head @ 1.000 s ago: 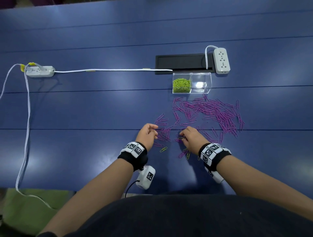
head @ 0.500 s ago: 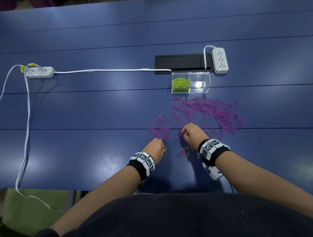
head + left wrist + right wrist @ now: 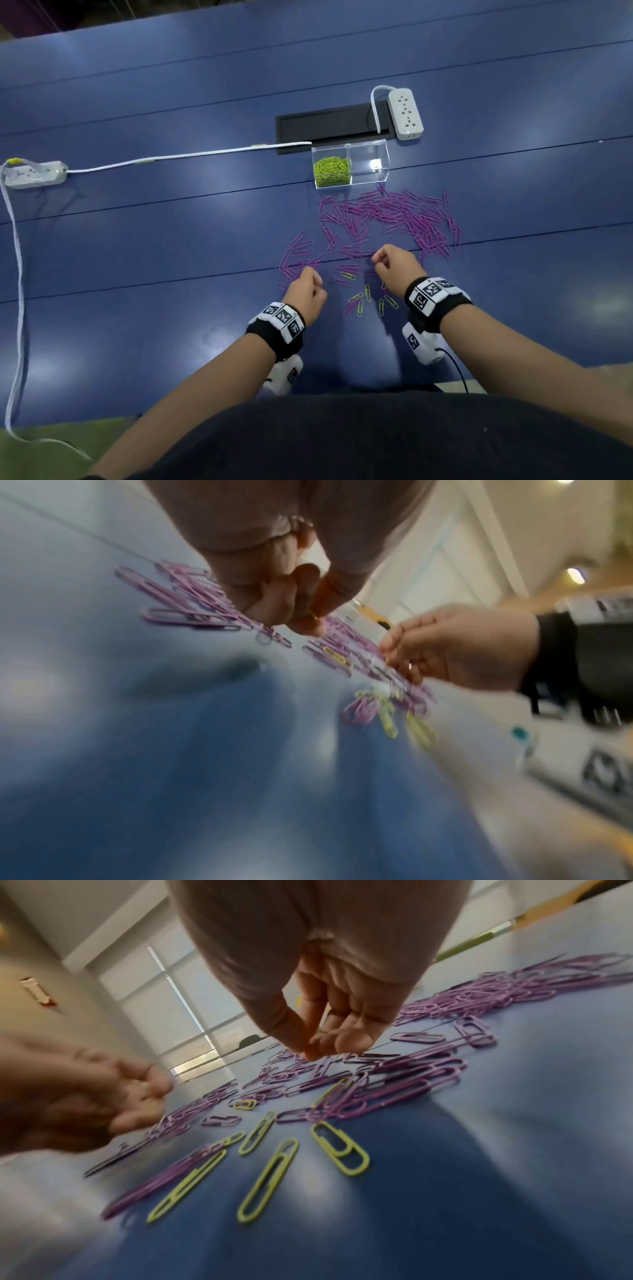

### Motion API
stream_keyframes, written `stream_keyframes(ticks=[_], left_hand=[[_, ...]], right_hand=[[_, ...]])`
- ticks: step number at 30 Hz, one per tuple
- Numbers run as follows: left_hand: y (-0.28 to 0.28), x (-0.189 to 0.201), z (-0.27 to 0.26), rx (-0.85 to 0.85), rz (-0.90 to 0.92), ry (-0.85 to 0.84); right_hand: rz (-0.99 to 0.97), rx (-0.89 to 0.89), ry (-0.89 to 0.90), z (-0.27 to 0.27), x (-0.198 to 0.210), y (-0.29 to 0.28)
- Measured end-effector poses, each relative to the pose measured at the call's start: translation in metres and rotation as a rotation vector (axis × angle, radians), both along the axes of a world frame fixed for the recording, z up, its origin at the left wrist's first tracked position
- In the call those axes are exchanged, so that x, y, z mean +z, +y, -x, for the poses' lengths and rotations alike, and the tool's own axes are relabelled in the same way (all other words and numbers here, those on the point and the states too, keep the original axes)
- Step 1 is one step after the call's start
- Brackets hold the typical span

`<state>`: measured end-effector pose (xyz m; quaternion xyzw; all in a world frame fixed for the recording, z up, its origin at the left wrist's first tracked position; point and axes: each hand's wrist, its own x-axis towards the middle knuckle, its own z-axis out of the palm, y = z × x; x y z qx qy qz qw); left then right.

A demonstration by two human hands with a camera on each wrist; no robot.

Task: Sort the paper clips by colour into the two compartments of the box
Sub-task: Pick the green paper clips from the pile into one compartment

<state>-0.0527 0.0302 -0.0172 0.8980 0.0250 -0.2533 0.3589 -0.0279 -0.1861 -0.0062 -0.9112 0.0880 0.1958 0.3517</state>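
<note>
A clear two-compartment box [image 3: 386,161] stands on the blue table; its left half holds green clips [image 3: 332,171] and its right half looks empty. Purple clips [image 3: 394,216] lie scattered in front of it. A few loose green clips [image 3: 368,294] [image 3: 270,1177] [image 3: 387,721] lie between my hands. My left hand [image 3: 317,284] [image 3: 301,615] has curled fingers pinched together over a faint yellow-green glint, seemingly a clip. My right hand [image 3: 378,262] [image 3: 318,1042] pinches thumb to fingertips on a thin clip just above the purple clips.
A white power strip [image 3: 405,113] lies behind the box beside a black cable slot [image 3: 325,126]. A second strip [image 3: 34,173] sits far left, its white cable [image 3: 188,156] running across to the slot. The table's near edge is at my body.
My left hand drew back from the purple clips to a green clip near me and closed over it. My right hand lifted slightly, uncovering another green clip.
</note>
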Motion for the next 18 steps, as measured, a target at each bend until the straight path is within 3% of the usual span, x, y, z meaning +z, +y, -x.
stream_keyframes(ticks=[5, 7, 10, 12, 15, 18], left_hand=[[-0.025, 0.007, -0.023, 0.331, 0.318, 0.128], [-0.03, 0.01, -0.03, 0.374, 0.404, 0.179], [-0.034, 0.007, -0.034, 0.349, 0.39, 0.179], [-0.037, 0.003, -0.036, 0.242, 0.285, 0.11], [-0.041, 0.002, -0.037, -0.053, 0.035, -0.039], [-0.044, -0.003, -0.037, -0.317, -0.103, -0.13]], right_hand=[[0.101, 0.281, -0.047, 0.018, -0.005, 0.007], [0.2, 0.324, -0.021, 0.026, -0.007, 0.011], [0.277, 0.262, 0.047, 0.032, -0.009, 0.015], [0.233, 0.195, 0.073, 0.033, -0.009, 0.018], [0.161, 0.125, 0.09, 0.031, -0.006, 0.024], [0.152, 0.134, 0.125, 0.028, -0.005, 0.029]])
